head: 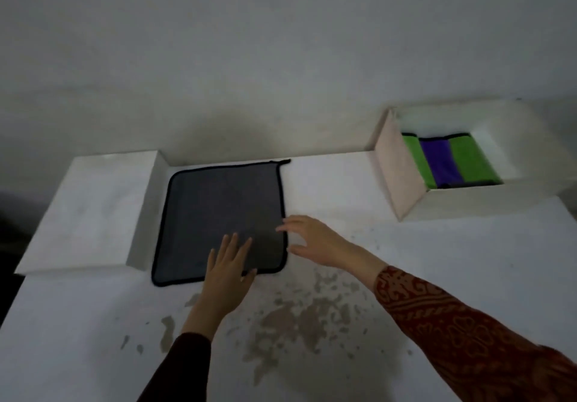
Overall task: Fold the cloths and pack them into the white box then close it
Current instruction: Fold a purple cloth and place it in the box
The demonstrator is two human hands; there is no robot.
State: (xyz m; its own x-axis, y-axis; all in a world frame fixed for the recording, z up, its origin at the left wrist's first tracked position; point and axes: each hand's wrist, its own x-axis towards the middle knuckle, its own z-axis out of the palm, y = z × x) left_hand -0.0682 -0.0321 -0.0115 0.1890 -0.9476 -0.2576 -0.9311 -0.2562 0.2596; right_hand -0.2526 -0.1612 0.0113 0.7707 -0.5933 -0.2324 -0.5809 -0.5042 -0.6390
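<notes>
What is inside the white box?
Inside the white box lie folded cloths: green cloths on both sides and a purple cloth between them. Anything underneath is covered, so the box bottom cannot be seen.

A dark grey black-edged square cloth [218,214] lies flat on the white stained table [406,292], just right of a white flat box lid [90,211]; far right, the open white box [468,201] holds folded green and purple cloths [449,161]

Dim, soft, greyish picture
Light is weak and even; a broad blurred shadow falls on the wall [237,126] behind the worktop [343,354], edges bend with wide-angle distortion, detail is smeared
</notes>
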